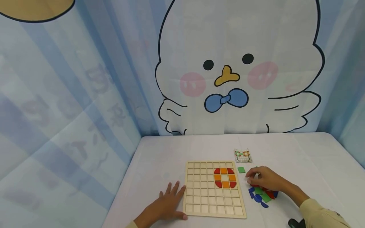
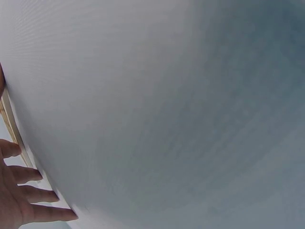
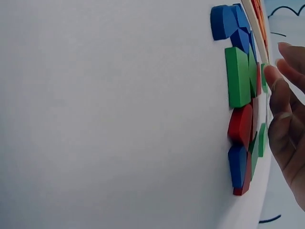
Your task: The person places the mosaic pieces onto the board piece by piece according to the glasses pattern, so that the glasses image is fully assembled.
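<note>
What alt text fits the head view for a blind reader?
A person's right hand is at a pile of flat red, green and blue pieces; the left hand touches the left edge of a pale wooden grid board bearing a ring of red and orange tiles. A small patterned card lies by the board's far right corner.

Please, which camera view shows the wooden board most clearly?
The head view: nearly the whole wooden board shows from above. The left wrist view shows only an edge strip; the right wrist view, only a narrow slice at upper right.
</note>
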Demonstrator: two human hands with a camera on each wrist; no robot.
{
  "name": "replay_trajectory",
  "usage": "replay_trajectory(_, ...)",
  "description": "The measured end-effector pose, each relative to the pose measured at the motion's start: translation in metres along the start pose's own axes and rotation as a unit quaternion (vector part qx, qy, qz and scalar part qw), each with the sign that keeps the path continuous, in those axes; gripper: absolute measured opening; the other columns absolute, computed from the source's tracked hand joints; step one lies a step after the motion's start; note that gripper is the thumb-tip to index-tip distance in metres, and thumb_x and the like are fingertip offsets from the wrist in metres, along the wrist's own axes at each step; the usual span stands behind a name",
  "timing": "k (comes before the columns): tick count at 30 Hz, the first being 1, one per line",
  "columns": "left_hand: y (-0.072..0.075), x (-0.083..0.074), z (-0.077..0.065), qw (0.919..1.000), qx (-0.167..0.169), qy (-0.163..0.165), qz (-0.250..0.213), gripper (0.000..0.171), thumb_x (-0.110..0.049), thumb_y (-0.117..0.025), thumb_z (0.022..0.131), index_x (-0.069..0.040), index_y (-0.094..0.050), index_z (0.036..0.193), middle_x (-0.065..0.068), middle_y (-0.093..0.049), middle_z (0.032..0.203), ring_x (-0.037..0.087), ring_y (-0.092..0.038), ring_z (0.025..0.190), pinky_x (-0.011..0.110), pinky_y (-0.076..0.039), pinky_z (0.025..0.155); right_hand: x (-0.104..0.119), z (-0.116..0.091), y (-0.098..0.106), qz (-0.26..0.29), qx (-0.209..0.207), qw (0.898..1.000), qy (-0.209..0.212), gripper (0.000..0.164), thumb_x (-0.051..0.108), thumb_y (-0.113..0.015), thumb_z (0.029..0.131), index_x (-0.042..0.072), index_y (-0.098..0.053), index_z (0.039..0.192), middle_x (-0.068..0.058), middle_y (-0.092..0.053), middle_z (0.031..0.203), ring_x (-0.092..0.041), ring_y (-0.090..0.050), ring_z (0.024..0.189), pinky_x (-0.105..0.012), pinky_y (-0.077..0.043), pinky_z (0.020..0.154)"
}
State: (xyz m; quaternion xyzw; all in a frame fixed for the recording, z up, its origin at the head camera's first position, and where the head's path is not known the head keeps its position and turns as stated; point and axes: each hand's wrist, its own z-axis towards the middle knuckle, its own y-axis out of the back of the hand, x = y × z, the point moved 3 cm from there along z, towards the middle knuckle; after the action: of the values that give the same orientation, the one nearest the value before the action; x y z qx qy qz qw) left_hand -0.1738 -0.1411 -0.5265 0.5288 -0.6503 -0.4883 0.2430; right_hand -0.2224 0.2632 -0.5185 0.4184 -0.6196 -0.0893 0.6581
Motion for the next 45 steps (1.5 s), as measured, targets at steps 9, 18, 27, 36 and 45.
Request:
replay_trajectory(9, 0.002, 0.000, 0.000, 0.9999, -0.006, -0.007, 0.008, 0.111, -0.075, -0.069, 0.072, -0.022, -0.027, 0.160, 0.018, -0.018, 0.167, 0.052, -0.019, 0.149, 0.075, -0.034, 0.104, -0.011, -0.019, 0.006, -0.011, -0.001, 1.000, 0.001, 0.020, 0.026, -0.078, 0.088, 0.014, -0.076, 0.103, 0.003, -0.069, 0.096, -0.006, -0.052, 0.066, -0.021, -0.047, 0.057)
replay_trajectory(18, 0.004, 0.000, 0.000, 0.9999, -0.009, -0.008, 0.002, 0.111, -0.074, -0.071, 0.072, -0.021, -0.028, 0.160, 0.019, -0.019, 0.167, 0.053, -0.020, 0.149, 0.076, -0.033, 0.104, -0.006, -0.016, 0.002, -0.056, 0.013, 0.998, 0.030, 0.012, 0.029, -0.080, 0.086, 0.026, -0.079, 0.098, 0.008, -0.063, 0.099, -0.003, -0.052, 0.086, -0.018, -0.049, 0.076)
replay_trajectory(27, 0.005, -0.004, -0.005, 1.0000, -0.004, -0.006, -0.003, 0.107, -0.072, -0.071, 0.074, -0.020, -0.030, 0.159, 0.018, -0.021, 0.166, 0.052, -0.021, 0.149, 0.075, -0.034, 0.104, 0.002, -0.011, -0.004, -0.091, 0.016, 0.995, 0.039, 0.007, 0.030, -0.079, 0.087, 0.029, -0.080, 0.094, 0.010, -0.058, 0.098, -0.003, -0.051, 0.089, -0.018, -0.049, 0.077)
replay_trajectory(36, 0.006, -0.004, -0.006, 1.0000, -0.002, -0.002, -0.002, 0.106, -0.071, -0.072, 0.075, -0.020, -0.031, 0.158, 0.017, -0.021, 0.166, 0.051, -0.020, 0.150, 0.075, -0.033, 0.105, 0.001, -0.008, -0.007, -0.107, 0.028, 0.993, 0.035, 0.009, 0.029, -0.079, 0.087, 0.031, -0.077, 0.096, 0.011, -0.058, 0.099, -0.001, -0.050, 0.088, -0.018, -0.049, 0.080)
replay_trajectory(45, 0.007, -0.006, -0.007, 1.0000, -0.002, -0.002, -0.005, 0.106, -0.071, -0.072, 0.075, -0.020, -0.031, 0.158, 0.018, -0.021, 0.166, 0.051, -0.020, 0.150, 0.074, -0.033, 0.106, 0.006, -0.006, -0.009, -0.131, 0.016, 0.989, 0.059, 0.013, 0.026, -0.077, 0.088, 0.025, -0.079, 0.101, 0.013, -0.058, 0.103, 0.000, -0.050, 0.088, -0.020, -0.051, 0.081)
